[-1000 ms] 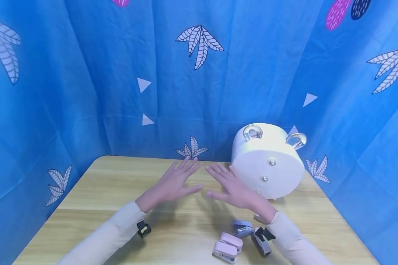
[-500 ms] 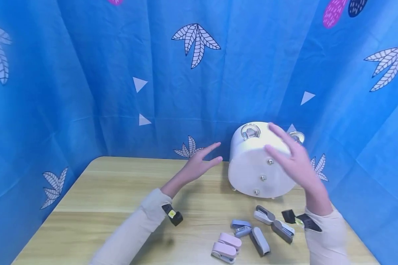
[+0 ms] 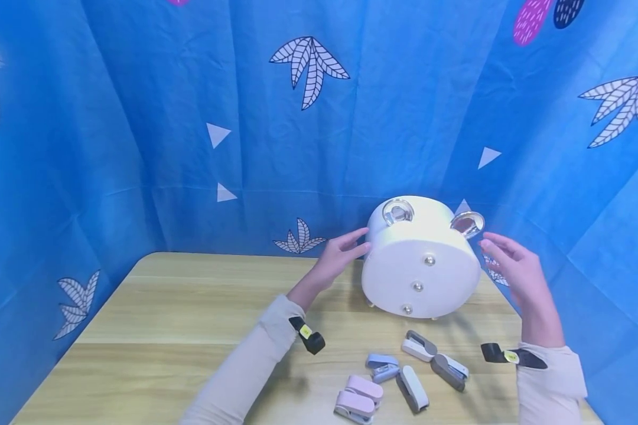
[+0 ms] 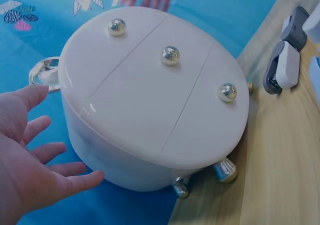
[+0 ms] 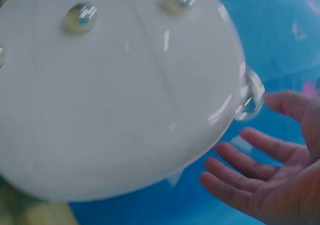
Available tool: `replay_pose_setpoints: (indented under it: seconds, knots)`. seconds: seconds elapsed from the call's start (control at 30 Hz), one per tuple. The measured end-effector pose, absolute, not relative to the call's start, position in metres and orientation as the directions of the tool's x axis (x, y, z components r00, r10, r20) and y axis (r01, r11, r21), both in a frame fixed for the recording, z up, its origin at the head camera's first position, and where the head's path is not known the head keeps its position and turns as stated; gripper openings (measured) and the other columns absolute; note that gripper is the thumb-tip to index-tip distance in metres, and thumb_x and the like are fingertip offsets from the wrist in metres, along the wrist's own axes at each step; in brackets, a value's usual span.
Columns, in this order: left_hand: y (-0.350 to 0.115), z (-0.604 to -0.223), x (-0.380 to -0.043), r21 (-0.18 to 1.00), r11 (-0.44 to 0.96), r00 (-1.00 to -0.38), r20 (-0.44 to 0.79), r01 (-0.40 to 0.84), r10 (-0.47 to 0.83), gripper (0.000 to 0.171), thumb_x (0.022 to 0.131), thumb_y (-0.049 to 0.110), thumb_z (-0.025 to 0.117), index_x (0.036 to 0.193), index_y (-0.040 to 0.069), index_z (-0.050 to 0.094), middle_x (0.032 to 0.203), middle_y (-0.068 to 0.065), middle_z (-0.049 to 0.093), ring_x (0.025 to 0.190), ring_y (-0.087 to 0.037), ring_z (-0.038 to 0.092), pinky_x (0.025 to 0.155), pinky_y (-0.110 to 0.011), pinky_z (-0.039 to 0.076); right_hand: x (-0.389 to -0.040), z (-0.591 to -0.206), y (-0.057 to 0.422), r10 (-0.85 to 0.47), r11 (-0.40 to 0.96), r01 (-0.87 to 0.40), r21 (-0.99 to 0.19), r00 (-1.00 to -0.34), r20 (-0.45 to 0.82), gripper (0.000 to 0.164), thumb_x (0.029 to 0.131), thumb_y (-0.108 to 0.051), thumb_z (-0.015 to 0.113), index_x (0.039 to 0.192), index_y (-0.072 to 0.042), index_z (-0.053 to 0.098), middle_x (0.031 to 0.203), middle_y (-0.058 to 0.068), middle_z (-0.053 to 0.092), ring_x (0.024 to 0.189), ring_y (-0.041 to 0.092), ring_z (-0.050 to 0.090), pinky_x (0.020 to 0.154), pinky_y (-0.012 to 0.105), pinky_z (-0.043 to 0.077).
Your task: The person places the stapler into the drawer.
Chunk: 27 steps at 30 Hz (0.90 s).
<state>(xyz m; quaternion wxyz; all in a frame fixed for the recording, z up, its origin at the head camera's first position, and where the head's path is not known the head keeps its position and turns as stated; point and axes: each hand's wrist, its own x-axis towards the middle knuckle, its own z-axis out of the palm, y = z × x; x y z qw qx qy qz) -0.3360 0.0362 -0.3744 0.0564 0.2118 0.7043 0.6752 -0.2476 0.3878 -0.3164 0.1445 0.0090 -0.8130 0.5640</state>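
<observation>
A glossy white oval drawer box [image 3: 399, 277] stands on short metallic legs at the back right of the table. Two seams split its front into three drawers, each with a shiny round knob [image 4: 170, 56], and two silver ear-shaped rings [image 3: 468, 224] rise from its top. My left hand [image 3: 336, 260] is at the box's left side, fingers relaxed and spread, fingertips right at the wall. On the other side my right hand [image 3: 518, 268] holds nothing; its loosely bent fingers are beside the right wall, just below the right ear ring.
In front of the box lie several mini staplers: two pink ones [image 3: 355, 404], a blue one [image 3: 383, 367], a grey-and-white one [image 3: 413, 388] and two more dark grey and white ones [image 3: 449, 372]. A blue patterned curtain [image 3: 298, 147] surrounds the wooden table [image 3: 191, 307].
Both hands were together in front of the box's left. The right hand has swung over to its right side, and the left has moved right to its left side.
</observation>
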Motion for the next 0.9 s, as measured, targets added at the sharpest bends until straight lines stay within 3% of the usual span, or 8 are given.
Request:
replay_pose_setpoints:
  seconds: [0.07, 0.2, 0.47, 0.6, 0.73, 0.9]
  knots:
    - [0.040, -0.376, -0.339, 0.983, -0.023, -0.906, 0.177, 0.182, 0.385, 0.053, 0.098, 0.035, 0.069, 0.148, 0.026, 0.054, 0.160, -0.001, 0.046, 0.148, -0.033, 0.041, 0.116, -0.052, 0.042, -0.252, -0.326, 0.396, 0.070, 0.335, -0.166, -0.928, -0.977, 0.200, 0.049, 0.103, -0.032, 0.061, 0.149, -0.017, 0.052, 0.123, -0.025, 0.059, 0.105, -0.015, 0.056, 0.080, 0.009, 0.054]
    - [0.047, -0.380, -0.346, 0.993, -0.034, -0.904, 0.118, 0.114, 0.412, 0.052, 0.098, 0.035, 0.068, 0.148, 0.028, 0.055, 0.159, -0.002, 0.046, 0.144, -0.031, 0.047, 0.110, -0.055, 0.047, -0.258, -0.339, 0.404, -0.039, 0.348, -0.161, -0.923, -0.987, 0.158, 0.058, 0.106, -0.033, 0.054, 0.158, -0.013, 0.038, 0.138, -0.026, 0.051, 0.110, -0.019, 0.049, 0.083, 0.011, 0.054]
    - [0.049, -0.385, -0.347, 0.997, -0.018, -0.907, 0.080, 0.080, 0.413, 0.050, 0.098, 0.036, 0.069, 0.145, 0.032, 0.057, 0.157, 0.000, 0.049, 0.143, -0.029, 0.049, 0.109, -0.057, 0.047, -0.260, -0.349, 0.400, -0.045, 0.354, -0.187, -0.916, -0.982, 0.184, 0.057, 0.106, -0.036, 0.053, 0.156, -0.012, 0.040, 0.155, -0.021, 0.046, 0.122, -0.018, 0.045, 0.082, 0.014, 0.056]
    - [0.040, -0.384, -0.345, 0.996, -0.005, -0.906, 0.083, 0.089, 0.415, 0.049, 0.098, 0.037, 0.068, 0.146, 0.032, 0.056, 0.157, 0.000, 0.050, 0.142, -0.028, 0.051, 0.107, -0.056, 0.049, -0.258, -0.348, 0.391, -0.017, 0.395, -0.162, -0.904, -0.985, 0.169, 0.057, 0.105, -0.039, 0.054, 0.156, -0.016, 0.042, 0.159, -0.015, 0.042, 0.135, -0.006, 0.043, 0.081, 0.016, 0.057]
    - [0.029, -0.384, -0.346, 0.996, -0.019, -0.896, 0.090, 0.091, 0.434, 0.050, 0.098, 0.036, 0.069, 0.146, 0.031, 0.056, 0.157, 0.000, 0.050, 0.142, -0.030, 0.050, 0.107, -0.058, 0.047, -0.258, -0.345, 0.381, -0.016, 0.435, -0.146, -0.889, -0.988, 0.154, 0.060, 0.105, -0.042, 0.053, 0.156, -0.013, 0.040, 0.162, -0.008, 0.040, 0.149, 0.016, 0.037, 0.083, 0.021, 0.059]
    - [0.012, -0.383, -0.346, 0.995, -0.018, -0.894, 0.093, 0.095, 0.438, 0.051, 0.098, 0.036, 0.068, 0.147, 0.029, 0.055, 0.158, 0.000, 0.048, 0.145, -0.030, 0.046, 0.107, -0.059, 0.048, -0.264, -0.341, 0.367, -0.028, 0.465, -0.138, -0.874, -0.990, 0.142, 0.063, 0.105, -0.047, 0.051, 0.156, -0.013, 0.040, 0.164, 0.006, 0.037, 0.152, 0.037, 0.031, 0.086, 0.030, 0.062]
